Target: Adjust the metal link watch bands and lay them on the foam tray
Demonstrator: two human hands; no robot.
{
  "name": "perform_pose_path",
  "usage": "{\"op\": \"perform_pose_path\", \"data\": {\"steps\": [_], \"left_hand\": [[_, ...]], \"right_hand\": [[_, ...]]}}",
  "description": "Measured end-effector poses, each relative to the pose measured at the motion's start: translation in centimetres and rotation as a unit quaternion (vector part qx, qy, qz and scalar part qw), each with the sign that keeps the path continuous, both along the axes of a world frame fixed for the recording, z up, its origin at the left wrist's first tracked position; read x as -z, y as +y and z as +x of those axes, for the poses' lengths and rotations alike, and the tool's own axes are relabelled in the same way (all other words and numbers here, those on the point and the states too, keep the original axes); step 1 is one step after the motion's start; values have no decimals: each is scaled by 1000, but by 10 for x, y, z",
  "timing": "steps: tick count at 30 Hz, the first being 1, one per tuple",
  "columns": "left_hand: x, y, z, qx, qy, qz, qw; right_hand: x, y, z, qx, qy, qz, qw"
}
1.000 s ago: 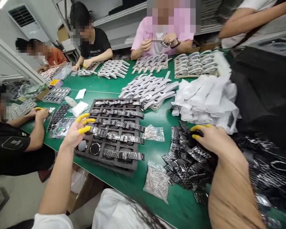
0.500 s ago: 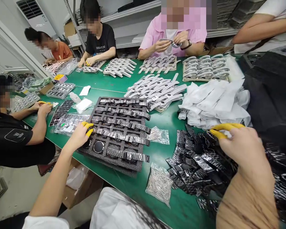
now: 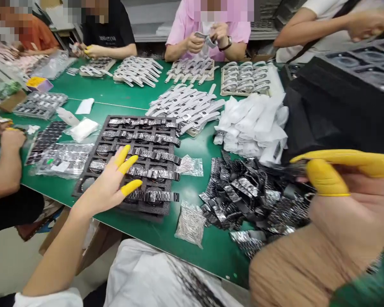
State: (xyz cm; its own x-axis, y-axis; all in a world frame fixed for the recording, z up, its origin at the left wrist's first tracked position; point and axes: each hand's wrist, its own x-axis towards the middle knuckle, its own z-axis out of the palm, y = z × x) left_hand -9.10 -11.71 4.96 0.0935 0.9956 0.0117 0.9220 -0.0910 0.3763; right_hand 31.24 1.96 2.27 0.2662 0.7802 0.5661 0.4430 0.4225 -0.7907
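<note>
My left hand (image 3: 110, 181), with yellow finger covers, hovers over the near left part of a dark foam tray (image 3: 128, 207). Its fingers are apart and hold nothing. Watches with black metal link bands (image 3: 158, 172) lie across the tray in rows; part of the near rows is hidden by this hand. At the right, my right hand (image 3: 348, 192) pinches a dark, blurred strip, apparently a black metal watch band (image 3: 292, 169), between covered thumb and forefinger. Below it spreads a heap of similar black bands (image 3: 243, 187).
Small bags of metal pins (image 3: 190, 224) lie between tray and heap. White wrapped bundles (image 3: 251, 123) and black sheeting (image 3: 339, 106) stand behind. White-strapped watches (image 3: 187, 106) fill trays further back. Co-workers sit across the green table (image 3: 128, 102) and at the left.
The view has shifted, so the table appears further left. My left hand has moved inward over the tray and spread its fingers. My right hand has come closer to the camera with the band.
</note>
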Motion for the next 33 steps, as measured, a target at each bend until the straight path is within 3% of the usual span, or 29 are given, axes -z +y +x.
{"op": "perform_pose_path", "data": {"steps": [2, 4, 6, 7, 9, 11, 13, 15, 17, 19, 21, 24, 27, 30, 33], "left_hand": [[-8, 23, 42, 79, -137, -4, 987], [-9, 47, 88, 150, -251, -48, 955], [-5, 69, 127, 207, -352, -156, 900], [-3, 79, 141, 224, -404, -230, 857], [-1, 94, 157, 206, -494, -309, 786], [-3, 106, 158, 153, -561, -303, 755], [-4, 116, 153, 115, -605, -265, 742], [-1, 124, 148, 102, -641, -247, 719], [7, 130, 146, 80, -672, -239, 696], [16, 133, 146, 47, -693, -232, 681], [23, 134, 145, 21, -705, -224, 673], [26, 134, 143, -4, -710, -220, 668], [27, 135, 142, -14, -700, -229, 677], [29, 136, 143, -17, -685, -249, 684], [30, 135, 144, -22, -678, -254, 690]], "right_hand": [[-10, -21, -20, -95, 35, 8, 995], [-14, -36, -41, -192, 41, -25, 980], [-11, -44, -55, -240, 31, -41, 969], [-6, -47, -58, -244, 25, -50, 968], [5, -49, -55, -226, 12, -59, 972], [20, -53, -48, -248, -46, -80, 964], [36, -59, -46, -350, -195, -132, 907], [52, -68, -51, -438, -386, -187, 790], [66, -76, -63, -442, -528, -220, 691], [76, -82, -77, -418, -604, -226, 640], [81, -83, -87, -409, -638, -220, 614], [79, -79, -92, -416, -655, -214, 593], [71, -71, -88, -435, -642, -211, 595], [62, -62, -80, -454, -597, -206, 629], [59, -56, -71, -461, -521, -211, 687]]}}
